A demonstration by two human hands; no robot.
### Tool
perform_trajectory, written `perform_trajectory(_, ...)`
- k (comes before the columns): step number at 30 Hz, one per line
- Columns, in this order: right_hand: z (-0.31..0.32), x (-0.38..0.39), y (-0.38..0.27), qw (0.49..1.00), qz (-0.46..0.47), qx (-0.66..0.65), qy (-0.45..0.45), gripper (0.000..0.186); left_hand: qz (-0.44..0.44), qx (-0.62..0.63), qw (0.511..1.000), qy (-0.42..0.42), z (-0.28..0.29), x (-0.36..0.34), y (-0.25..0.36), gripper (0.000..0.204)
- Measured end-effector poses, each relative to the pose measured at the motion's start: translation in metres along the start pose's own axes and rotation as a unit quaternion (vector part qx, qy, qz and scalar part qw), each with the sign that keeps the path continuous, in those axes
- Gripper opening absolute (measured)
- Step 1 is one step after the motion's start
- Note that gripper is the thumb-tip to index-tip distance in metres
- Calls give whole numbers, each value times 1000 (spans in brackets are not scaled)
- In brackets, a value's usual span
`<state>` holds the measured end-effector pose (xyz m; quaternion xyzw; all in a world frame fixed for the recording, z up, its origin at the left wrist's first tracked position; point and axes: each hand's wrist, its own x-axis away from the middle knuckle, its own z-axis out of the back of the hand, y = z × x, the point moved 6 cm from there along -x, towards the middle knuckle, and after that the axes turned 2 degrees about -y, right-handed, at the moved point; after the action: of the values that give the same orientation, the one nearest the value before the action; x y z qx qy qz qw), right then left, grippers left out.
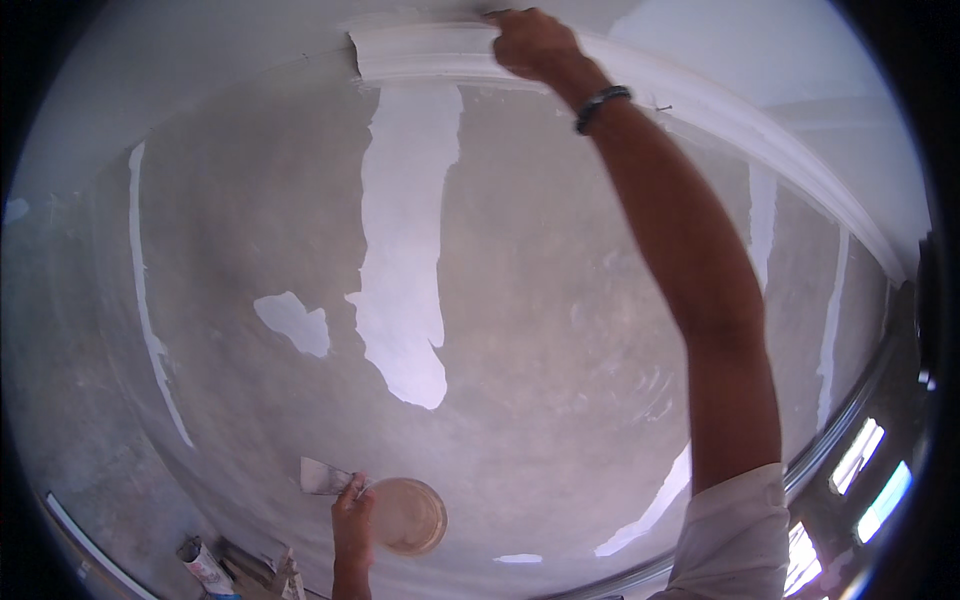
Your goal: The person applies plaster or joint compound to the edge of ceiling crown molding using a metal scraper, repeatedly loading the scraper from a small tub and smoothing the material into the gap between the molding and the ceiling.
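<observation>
Low in the head view, my left hand (352, 525) is closed around a putty knife (326, 477) whose broad blade is smeared white. A round tub (408, 516) with pale contents sits right against that hand, and I cannot tell whether the fingers also grip it. My right hand (540, 48) is raised high to the white cornice moulding (430, 55), where it meets the ceiling. Its index finger points along the upper edge, while the other fingers curl in. Anything inside them is hidden. A dark bracelet (602, 106) circles the right wrist.
Behind stands a grey wall (560, 280) with a wide white filler strip (403, 230) and a smaller patch (293, 322). A nail (662, 108) sticks out under the cornice. Tools and a tube (205, 568) lie at lower left. Bright windows (858, 457) show at lower right.
</observation>
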<state>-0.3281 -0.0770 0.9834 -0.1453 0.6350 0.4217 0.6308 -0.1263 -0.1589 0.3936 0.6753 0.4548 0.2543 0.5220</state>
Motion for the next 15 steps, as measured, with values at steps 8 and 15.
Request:
perform_trajectory(8,51,74,142,994,-35,22,-99,54,8,-21,999,-23,-40,0,-25,49)
perform_trajectory(15,75,142,306,993,-23,111,-44,54,41,-20,994,-100,-134,13,-54,50)
